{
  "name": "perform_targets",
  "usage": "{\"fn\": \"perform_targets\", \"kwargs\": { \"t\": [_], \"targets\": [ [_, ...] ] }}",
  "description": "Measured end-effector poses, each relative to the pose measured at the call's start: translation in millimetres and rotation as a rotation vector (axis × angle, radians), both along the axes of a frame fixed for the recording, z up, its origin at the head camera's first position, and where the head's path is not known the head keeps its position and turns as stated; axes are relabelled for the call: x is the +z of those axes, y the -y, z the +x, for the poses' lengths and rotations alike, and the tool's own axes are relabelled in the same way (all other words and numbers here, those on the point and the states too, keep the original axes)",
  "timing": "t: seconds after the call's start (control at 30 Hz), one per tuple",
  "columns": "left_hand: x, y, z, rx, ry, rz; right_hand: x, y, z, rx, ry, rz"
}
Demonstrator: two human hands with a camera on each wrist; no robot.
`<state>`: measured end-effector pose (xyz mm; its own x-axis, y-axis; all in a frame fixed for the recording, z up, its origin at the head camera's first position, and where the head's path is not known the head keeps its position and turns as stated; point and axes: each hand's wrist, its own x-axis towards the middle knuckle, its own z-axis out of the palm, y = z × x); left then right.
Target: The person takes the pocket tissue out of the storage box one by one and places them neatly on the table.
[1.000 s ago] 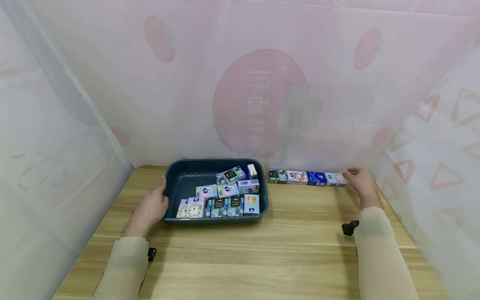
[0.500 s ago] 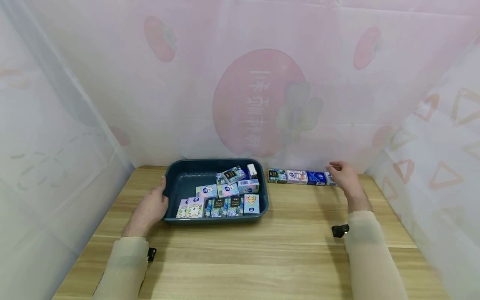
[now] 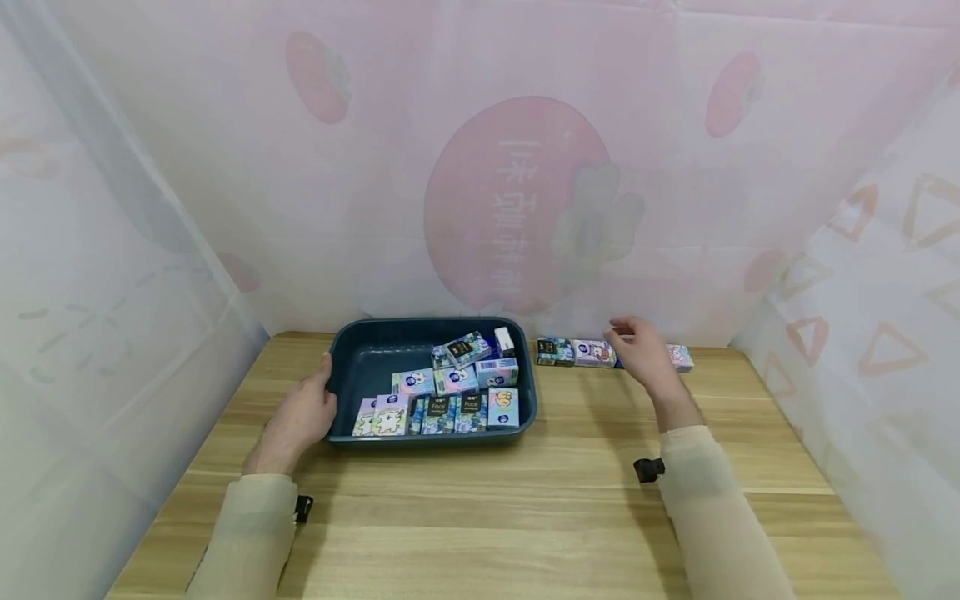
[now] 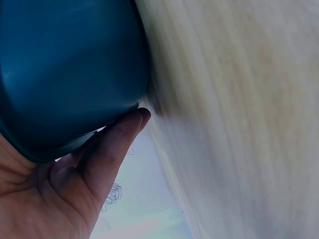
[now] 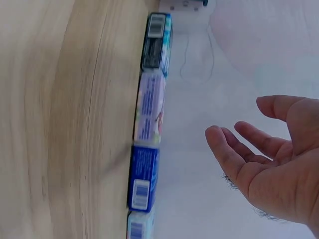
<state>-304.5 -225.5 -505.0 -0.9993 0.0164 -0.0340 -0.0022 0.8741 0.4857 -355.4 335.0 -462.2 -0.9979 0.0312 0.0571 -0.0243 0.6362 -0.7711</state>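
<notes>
1. Blue tray (image 4: 75, 55) is filling the upper left of the frame, its smooth outer wall facing the camera.
2. Left hand (image 4: 65, 199) is gripping the tray's rim at lower left; foremost fingertips are lying near frame centre, by the tray's lower edge.
3. Wood-grained table (image 4: 249, 99) is occupying the right side, blurring.
4. Pale backdrop (image 4: 144, 199) is showing at bottom centre, between hand and table.

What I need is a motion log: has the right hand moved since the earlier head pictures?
Yes: in the head view, the right hand has moved left along the row of boxes, toward the unmoved tray.
</notes>
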Motion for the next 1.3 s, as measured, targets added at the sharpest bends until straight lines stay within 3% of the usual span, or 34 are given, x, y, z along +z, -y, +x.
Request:
{"fn": "perform_targets", "kwargs": {
  "t": [0.97, 1.3],
  "targets": [
    [-4.0, 3.1, -1.8, -0.012, -0.004, 0.020, 4.5, 128.6, 14.1, 0.230, -0.055, 0.132],
    [-2.0, 1.3, -0.5, 0.009, 0.020, 0.012, 1.5, 160.7, 15.2, 0.296, -0.067, 0.267]
  ]
}}
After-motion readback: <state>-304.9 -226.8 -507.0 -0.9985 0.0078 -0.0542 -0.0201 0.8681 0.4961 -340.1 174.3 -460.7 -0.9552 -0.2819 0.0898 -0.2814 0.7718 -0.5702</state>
